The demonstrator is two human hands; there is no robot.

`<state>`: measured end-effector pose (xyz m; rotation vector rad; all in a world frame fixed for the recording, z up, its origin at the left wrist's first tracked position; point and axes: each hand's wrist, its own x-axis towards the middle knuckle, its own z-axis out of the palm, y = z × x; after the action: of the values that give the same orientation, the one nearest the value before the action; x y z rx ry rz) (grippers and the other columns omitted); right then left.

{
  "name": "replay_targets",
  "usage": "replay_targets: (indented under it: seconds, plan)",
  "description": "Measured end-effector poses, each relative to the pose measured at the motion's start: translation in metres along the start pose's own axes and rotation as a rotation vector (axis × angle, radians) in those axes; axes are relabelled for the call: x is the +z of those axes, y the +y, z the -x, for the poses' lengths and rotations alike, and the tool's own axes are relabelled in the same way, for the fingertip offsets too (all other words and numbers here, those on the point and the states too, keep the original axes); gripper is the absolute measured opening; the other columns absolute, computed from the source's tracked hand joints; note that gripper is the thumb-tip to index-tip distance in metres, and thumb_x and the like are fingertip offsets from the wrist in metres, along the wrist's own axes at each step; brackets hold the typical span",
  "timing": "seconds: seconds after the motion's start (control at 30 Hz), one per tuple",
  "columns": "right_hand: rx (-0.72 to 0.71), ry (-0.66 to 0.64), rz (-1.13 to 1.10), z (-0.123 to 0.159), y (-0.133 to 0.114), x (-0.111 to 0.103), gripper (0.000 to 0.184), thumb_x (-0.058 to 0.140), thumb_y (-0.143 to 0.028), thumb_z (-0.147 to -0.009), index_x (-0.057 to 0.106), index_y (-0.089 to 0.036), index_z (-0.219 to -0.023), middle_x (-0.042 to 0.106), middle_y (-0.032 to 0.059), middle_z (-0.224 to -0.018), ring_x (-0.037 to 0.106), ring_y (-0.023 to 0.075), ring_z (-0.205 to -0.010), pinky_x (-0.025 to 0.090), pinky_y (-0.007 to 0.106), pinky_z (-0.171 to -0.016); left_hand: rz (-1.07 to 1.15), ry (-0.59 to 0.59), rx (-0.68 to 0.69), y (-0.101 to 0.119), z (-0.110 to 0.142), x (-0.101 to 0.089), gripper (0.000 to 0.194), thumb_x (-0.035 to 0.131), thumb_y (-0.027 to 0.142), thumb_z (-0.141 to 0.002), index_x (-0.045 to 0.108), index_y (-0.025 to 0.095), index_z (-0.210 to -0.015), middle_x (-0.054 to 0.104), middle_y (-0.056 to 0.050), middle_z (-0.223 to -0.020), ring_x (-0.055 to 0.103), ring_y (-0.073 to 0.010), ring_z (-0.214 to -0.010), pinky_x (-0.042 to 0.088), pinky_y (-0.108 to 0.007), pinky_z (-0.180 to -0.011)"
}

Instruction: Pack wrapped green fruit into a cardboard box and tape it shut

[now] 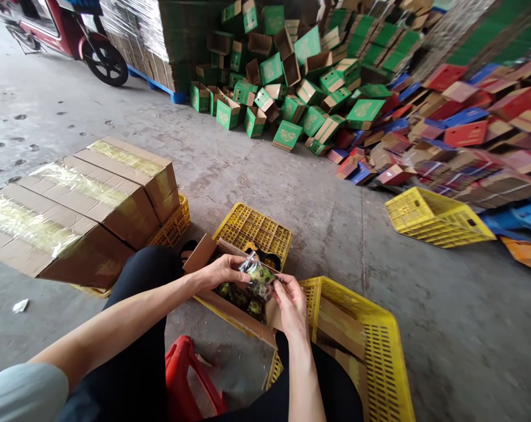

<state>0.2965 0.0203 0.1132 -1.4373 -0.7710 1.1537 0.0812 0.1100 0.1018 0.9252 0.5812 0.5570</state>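
Arms (125,328) stretched forward, fingers (285,293) pinched

No lettering (even on the green boxes (271,69)) is legible.

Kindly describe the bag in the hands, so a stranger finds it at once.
From the big yellow crate at lower right, go left to the open box. Above it, the left hand and right hand hold the clear bag, a green, dark-spotted thing inside. Unlike the green things in the box, it is held up.
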Motion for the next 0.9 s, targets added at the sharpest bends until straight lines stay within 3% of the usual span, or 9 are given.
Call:
replay_targets:
  seconds: [0.23,0.4,0.63,0.9]
  plan:
    - [-0.088,-0.019,0.229,-0.004,0.007,-0.001,0.034,0.082,-0.052,-0.073,0.07,-0.024,-0.087,0.073,0.0033,-0.083,0.069,0.0241,-0.078,0.057,0.039,-0.08,0.061,0.073,0.013,0.004,0.002,-0.001,0.066,0.099,0.035,-0.058,0.076,0.013,-0.116,0.077,-0.01,-0.104,0.072,-0.0218,-0.092,0.051,-0.031,-0.091]
    - [-0.072,-0.012,0.237,-0.005,0.01,0.0,0.032,0.081,-0.052,-0.073,0.069,-0.024,-0.084,0.073,0.0037,-0.082,0.069,0.0242,-0.078,0.056,0.039,-0.078,0.02,0.105,-0.001,0.004,0.0,0.002,0.058,0.098,0.042,-0.057,0.08,0.01,-0.102,0.078,-0.01,-0.092,0.072,-0.0226,-0.081,0.053,-0.034,-0.086]
    - [0.002,-0.13,0.109,-0.002,0.009,0.009,0.042,0.083,-0.046,-0.072,0.073,-0.026,-0.107,0.076,0.005,-0.096,0.071,0.025,-0.089,0.058,0.039,-0.084,-0.048,0.219,0.058,0.001,-0.006,-0.003,0.053,0.094,0.05,-0.062,0.079,0.01,-0.094,0.076,-0.008,-0.083,0.069,-0.0201,-0.073,0.054,-0.032,-0.075]
    - [-0.025,-0.051,0.187,-0.005,0.013,0.006,0.043,0.085,-0.048,-0.068,0.076,-0.022,-0.101,0.077,0.0069,-0.09,0.073,0.0258,-0.084,0.059,0.041,-0.082,-0.054,0.161,0.067,0.005,-0.003,0.005,0.059,0.095,0.047,-0.061,0.078,0.011,-0.104,0.077,-0.009,-0.093,0.07,-0.0223,-0.084,0.053,-0.03,-0.079]
